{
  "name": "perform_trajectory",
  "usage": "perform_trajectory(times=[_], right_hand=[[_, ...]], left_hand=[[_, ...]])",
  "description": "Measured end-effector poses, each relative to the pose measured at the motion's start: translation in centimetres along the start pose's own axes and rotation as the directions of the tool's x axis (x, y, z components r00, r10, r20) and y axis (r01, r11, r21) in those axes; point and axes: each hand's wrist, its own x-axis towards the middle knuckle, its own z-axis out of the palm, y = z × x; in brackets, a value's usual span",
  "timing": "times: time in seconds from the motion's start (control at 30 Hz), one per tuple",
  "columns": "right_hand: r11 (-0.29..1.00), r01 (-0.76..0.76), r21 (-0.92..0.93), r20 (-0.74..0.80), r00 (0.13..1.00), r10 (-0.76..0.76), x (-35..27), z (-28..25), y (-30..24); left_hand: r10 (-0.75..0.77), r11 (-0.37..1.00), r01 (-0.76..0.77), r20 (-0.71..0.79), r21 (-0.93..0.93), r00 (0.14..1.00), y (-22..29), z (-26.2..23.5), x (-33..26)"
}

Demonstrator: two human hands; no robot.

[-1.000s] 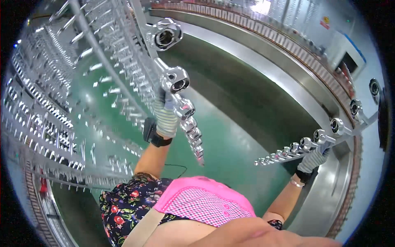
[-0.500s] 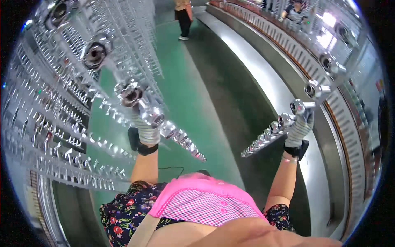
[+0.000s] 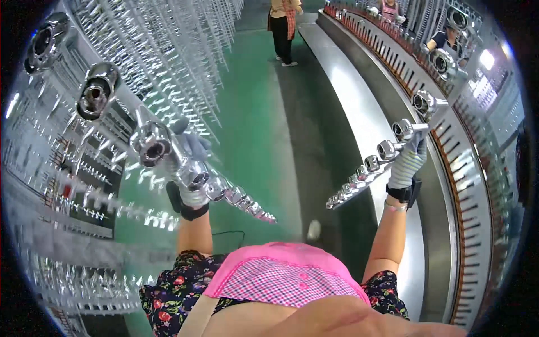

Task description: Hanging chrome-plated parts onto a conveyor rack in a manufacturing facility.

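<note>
My left hand (image 3: 195,147), in a grey striped glove, grips a long bar of shiny chrome fittings (image 3: 154,151). The fittings sit in a row with round open ends toward me, and they hide part of the palm. On the other side, my right hand (image 3: 406,167), gloved alike, is closed round a second bar of chrome fittings (image 3: 387,150). Both bars slope from the far outer sides down toward the middle in front of me, held off the floor. Dark bands circle both wrists.
Tall racks hung with small chrome parts (image 3: 163,56) stand close on my left. A metal ledge (image 3: 359,95) and a curved line of upright pegs (image 3: 457,185) run along my right. Ahead on the green floor (image 3: 250,123) stands a person (image 3: 285,28); others work beyond the line.
I have moved forward along the aisle, and the person ahead looks nearer. The left bar has swung outward to the left. Both hands keep their hold; a shoe tip shows below.
</note>
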Motion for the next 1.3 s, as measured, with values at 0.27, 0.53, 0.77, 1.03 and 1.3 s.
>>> perform_trajectory(times=[0.27, 0.53, 0.77, 1.03, 1.3], right_hand=[[0.982, -0.088, 0.164, 0.108, 0.992, 0.070, -1.2, -1.4, 0.1], [0.959, -0.128, 0.251, 0.209, 0.975, 0.075, -1.3, -12.0, -2.7], [0.919, -0.134, 0.371, 0.202, 0.977, 0.061, -3.5, -16.6, -6.1], [0.992, 0.037, 0.119, 0.066, 0.997, -0.045, -2.6, -18.1, -3.5], [0.993, 0.064, 0.100, -0.108, 0.993, -0.053, 4.5, -11.7, -0.4]], left_hand=[[-0.013, 0.999, -0.002, -0.260, -0.054, 0.965, -0.5, 2.9, -3.6], [0.171, 0.926, -0.117, -0.121, 0.359, 0.978, 3.9, 12.1, -15.1], [-0.011, 0.992, 0.016, -0.039, 0.125, 0.999, 7.2, 15.4, -19.2], [0.069, 0.997, -0.075, 0.184, 0.025, 0.980, 5.8, 12.8, -20.5], [0.000, 1.000, 0.004, 0.130, -0.031, 0.992, 5.5, 13.2, -13.3]])
